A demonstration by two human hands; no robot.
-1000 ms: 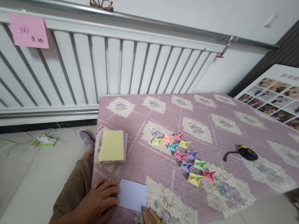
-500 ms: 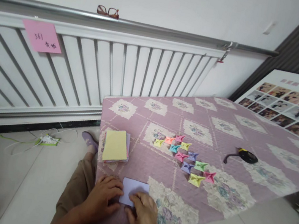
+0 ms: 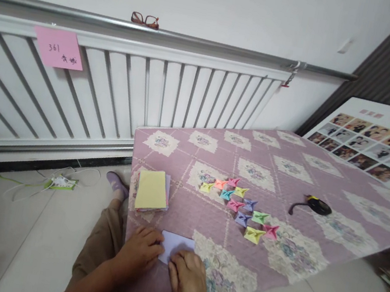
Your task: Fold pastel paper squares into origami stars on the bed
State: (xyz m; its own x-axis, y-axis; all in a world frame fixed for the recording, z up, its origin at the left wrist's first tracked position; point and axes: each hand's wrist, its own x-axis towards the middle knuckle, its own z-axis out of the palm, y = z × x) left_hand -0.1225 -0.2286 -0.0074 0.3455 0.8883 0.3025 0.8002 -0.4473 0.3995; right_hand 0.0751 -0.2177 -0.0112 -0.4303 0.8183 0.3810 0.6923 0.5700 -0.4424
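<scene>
A lilac sheet of paper (image 3: pixel 178 241), apparently folded, lies on the table near its front edge. My left hand (image 3: pixel 142 250) holds the left edge of this paper, its fingers bent over that side. On the lower right part rests my right hand (image 3: pixel 189 278), fingers together and pressing the sheet down; the thumb side hides its lower edge. Just beyond my left hand sits a stack of coloured paper (image 3: pixel 152 191) with a yellow sheet on top. Farther right stand several small folded paper shapes (image 3: pixel 235 205) in pink, yellow, blue, green and purple, set in rows.
The table wears a mauve floral cloth (image 3: pixel 213 147). A black and yellow object with a curved tail (image 3: pixel 318 206) lies to the right. Behind stands a white radiator (image 3: pixel 185 94), with glasses (image 3: pixel 145 20) on the pipe above. A photo board (image 3: pixel 377 140) leans at the far right.
My right hand has shifted slightly, its fingers now drawn together, with the thumb no longer spread apart at the paper's lower edge. My left hand stays at the left edge.
</scene>
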